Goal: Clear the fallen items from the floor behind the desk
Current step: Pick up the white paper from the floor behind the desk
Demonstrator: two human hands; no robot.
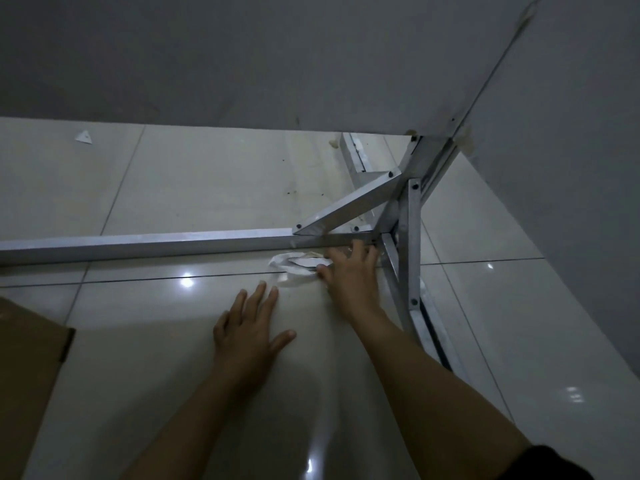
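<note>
Two hands down here: the right hand (348, 271) is closed around the crumpled paper (294, 268) just under the metal bar (145, 244), paper sticking out leftward toward the left hand (247, 327), which lies flat and spread on the floor (194, 188).

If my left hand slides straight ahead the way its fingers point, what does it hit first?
Most likely the crumpled paper just past the left hand, then the metal bar behind it. Depth is hard to judge here.
</note>
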